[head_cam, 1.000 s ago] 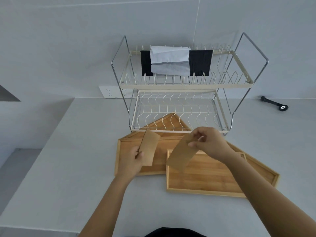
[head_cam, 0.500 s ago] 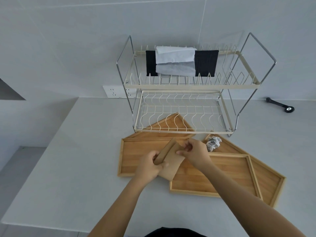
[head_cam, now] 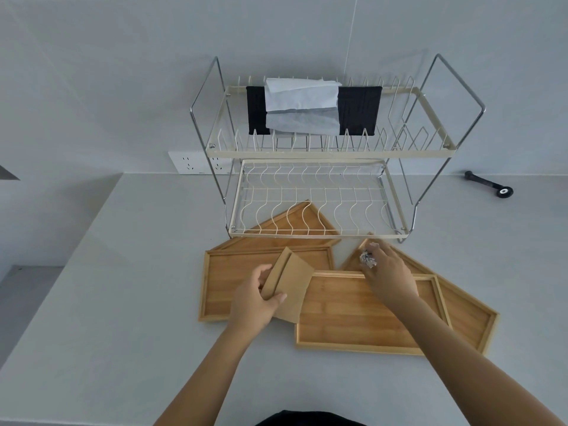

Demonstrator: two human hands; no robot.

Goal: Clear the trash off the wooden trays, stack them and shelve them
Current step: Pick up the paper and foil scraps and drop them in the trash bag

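Foil [head_cam: 368, 259] pinched by right hand [head_cam: 388, 278]; left hand [head_cam: 253, 298] grips cards [head_cam: 289, 285]. Lift foil straight up, clear of tray [head_cam: 461, 312] rim.

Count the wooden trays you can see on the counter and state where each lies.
4: one under the rack, one at the left, one nearest the camera, one at the right partly beneath it. More might be hidden.

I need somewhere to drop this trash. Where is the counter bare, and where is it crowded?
Bare counter lies left of the wooden trays, along the near edge, and right of the rack before the black tool. In front of the rack it is crowded: overlapping trays, the left hand holding brown paper, the right hand at the foil ball.
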